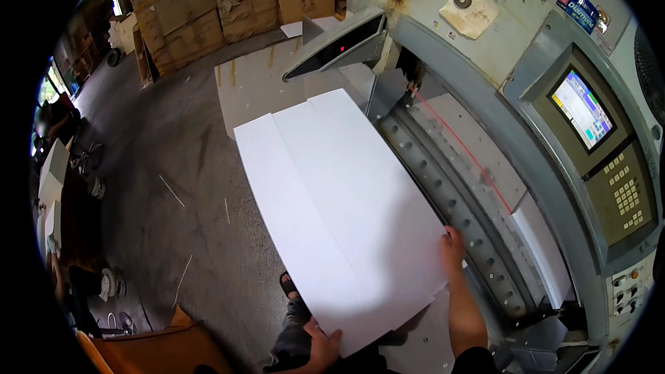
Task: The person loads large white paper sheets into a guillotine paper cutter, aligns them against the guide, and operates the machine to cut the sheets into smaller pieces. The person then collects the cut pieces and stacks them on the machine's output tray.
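Note:
Large white paper sheets lie tilted across the front of a paper cutter, one layer offset from another along a long edge. At their near left corner, my left hand grips the edge with the thumb on top. My right hand is closed on their right edge, over the cutter's bed, with some fingers hidden. How thick the pile is, I cannot tell. Inside the cutter, another white paper stack lies at the right end, beyond a red light line.
A control panel with a lit screen and keypad stands on the right. A grey side table adjoins the cutter. Cardboard boxes line the back, and paper strips litter the floor. Another person's hand shows far left.

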Motion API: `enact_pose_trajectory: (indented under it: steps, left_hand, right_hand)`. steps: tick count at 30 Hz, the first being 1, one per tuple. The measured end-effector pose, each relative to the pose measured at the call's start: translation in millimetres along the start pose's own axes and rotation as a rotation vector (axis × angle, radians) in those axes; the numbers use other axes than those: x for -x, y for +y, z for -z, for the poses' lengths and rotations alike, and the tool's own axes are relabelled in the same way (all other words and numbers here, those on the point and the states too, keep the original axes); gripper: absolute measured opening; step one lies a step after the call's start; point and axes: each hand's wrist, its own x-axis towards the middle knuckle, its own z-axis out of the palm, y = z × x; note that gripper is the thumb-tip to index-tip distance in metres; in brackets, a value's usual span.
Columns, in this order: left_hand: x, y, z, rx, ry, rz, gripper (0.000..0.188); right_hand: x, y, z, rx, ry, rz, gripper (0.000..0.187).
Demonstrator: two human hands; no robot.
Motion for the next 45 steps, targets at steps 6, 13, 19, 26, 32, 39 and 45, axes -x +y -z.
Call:
enact_pose_trajectory:
  steps: [6, 13, 19, 26, 32, 39, 45]
  left_hand:
    - [66, 10, -43, -0.008, -0.062, 0.1, 0.065]
    - [97, -30, -63, -0.1, -0.21, -0.044, 0.068]
    - [61, -13, -34, -0.078, -0.254, 0.079, 0.07]
    - [-38, 56, 26, -0.301, -0.381, 0.077, 0.061]
    - [-184, 82, 57, -0.255, -0.495, -0.108, 0.05]
    - [-357, 170, 36, -0.352, -0.648, -0.134, 0.05]
    - [-467, 235, -28, -0.323, -0.828, -0.126, 0.053]
  right_hand:
    - [48, 68, 64, 0.018, 0.09, 0.038, 0.026]
    - [107, 107, 122, -0.123, 0.147, -0.156, 0.025]
    - [164, 93, 143, -0.019, 0.257, -0.287, 0.027]
    - [212, 99, 96, -0.247, 0.439, -0.552, 0.03]
    - [200, 28, 55, -0.185, 0.471, -0.647, 0.03]
    - [139, -58, 0, 0.015, 0.608, -0.748, 0.039]
    - [69, -75, -25, 0.009, 0.673, -0.91, 0.048]
